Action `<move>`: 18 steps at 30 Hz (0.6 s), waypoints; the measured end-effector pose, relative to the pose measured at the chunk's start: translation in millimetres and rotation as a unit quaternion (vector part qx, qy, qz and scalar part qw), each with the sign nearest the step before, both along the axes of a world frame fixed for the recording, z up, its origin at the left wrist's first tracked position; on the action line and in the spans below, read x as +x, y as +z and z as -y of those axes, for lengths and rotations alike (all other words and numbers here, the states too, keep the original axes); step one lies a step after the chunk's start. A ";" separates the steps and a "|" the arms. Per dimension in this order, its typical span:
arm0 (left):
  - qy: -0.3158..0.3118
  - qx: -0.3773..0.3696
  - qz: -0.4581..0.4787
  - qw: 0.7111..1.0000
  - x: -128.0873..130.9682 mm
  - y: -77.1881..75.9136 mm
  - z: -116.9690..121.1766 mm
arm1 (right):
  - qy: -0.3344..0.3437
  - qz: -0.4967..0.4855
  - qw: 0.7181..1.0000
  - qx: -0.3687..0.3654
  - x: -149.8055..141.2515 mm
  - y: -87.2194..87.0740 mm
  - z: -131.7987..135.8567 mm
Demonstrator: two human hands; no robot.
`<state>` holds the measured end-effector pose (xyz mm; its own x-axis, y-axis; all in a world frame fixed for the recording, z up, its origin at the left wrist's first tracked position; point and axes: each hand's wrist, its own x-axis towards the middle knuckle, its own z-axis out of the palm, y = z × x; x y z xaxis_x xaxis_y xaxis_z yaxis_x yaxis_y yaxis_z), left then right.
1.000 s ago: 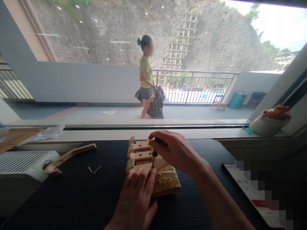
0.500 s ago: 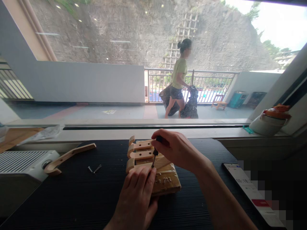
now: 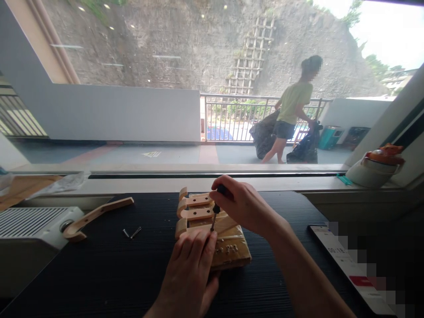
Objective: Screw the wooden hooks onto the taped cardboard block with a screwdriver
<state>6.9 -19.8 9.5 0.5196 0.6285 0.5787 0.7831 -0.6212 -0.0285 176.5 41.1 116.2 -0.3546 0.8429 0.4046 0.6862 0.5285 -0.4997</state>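
A wooden board with several hook-shaped wooden pieces (image 3: 198,212) lies on the black desk mat (image 3: 99,274) before me. My right hand (image 3: 245,207) is closed round a small black-handled screwdriver (image 3: 216,210), whose tip stands on the board. My left hand (image 3: 192,269) rests flat on the board's near end, fingers together at the screwdriver tip, steadying it. A bag of small screws (image 3: 228,249) lies on the board beside my left fingers.
A loose wooden hook (image 3: 96,216) and two loose screws (image 3: 131,232) lie to the left on the mat. A white device (image 3: 29,225) sits far left, a phone (image 3: 347,265) at right, a white pot with an orange lid (image 3: 374,168) on the sill. Outside, a person (image 3: 291,115) walks with black bags.
My hands and the screwdriver have hardly moved. The person outside the window has walked from the middle to the right with the black bags.
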 end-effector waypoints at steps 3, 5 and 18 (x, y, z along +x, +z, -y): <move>-0.001 -0.003 0.005 1.000 -0.2 -0.8 -0.5 | 0.039 0.006 0.999 0.004 -1.6 3.3 4.8; -0.003 -0.005 0.007 1.000 -0.6 -1.6 -0.6 | 0.045 0.013 0.999 0.006 -1.8 3.6 5.7; -0.003 0.001 0.005 1.000 -0.6 -1.2 -0.2 | 0.018 0.035 0.999 0.029 -1.4 6.9 10.1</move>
